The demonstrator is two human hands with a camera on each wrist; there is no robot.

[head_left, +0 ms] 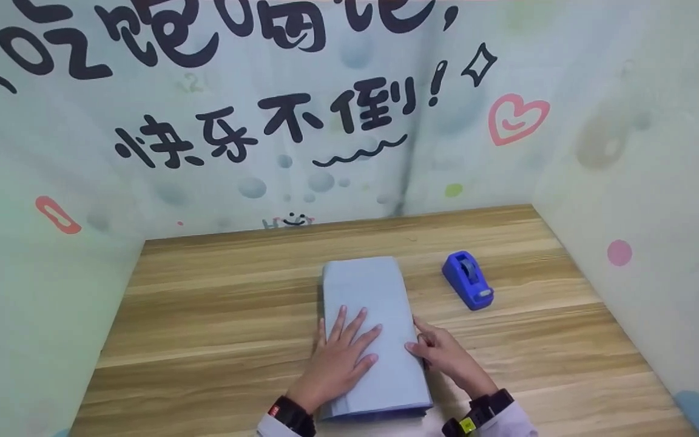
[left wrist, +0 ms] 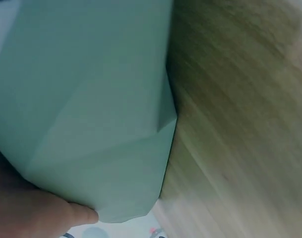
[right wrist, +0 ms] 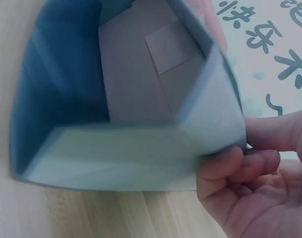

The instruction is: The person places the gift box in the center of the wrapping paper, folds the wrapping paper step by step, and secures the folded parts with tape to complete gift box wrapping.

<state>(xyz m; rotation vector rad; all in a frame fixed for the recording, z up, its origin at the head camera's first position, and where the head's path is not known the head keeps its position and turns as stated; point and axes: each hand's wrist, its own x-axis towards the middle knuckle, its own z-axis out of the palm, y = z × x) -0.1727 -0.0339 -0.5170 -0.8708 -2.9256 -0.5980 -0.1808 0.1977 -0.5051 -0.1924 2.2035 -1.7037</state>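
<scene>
A light blue paper bag (head_left: 366, 282) lies lengthwise on the table in the head view, its near end slightly gaping. My left hand (head_left: 342, 358) rests on top of it, fingers spread. At its right edge my right hand (head_left: 445, 353) pinches the paper, thumb on the upper face and the other fingers at the side. In the right wrist view the bag (right wrist: 116, 161) has its mouth wide apart, showing folded flaps inside, and my right hand grips a corner of the rim. Creases and a folded-in side of the bag (left wrist: 101, 119) show in the left wrist view.
A blue tape dispenser (head_left: 468, 280) stands on the wooden table (head_left: 222, 315), to the right of the bag's far end. Pale printed walls (head_left: 349, 182) enclose the table at the back and both sides. Black straps (head_left: 292, 416) are on both wrists.
</scene>
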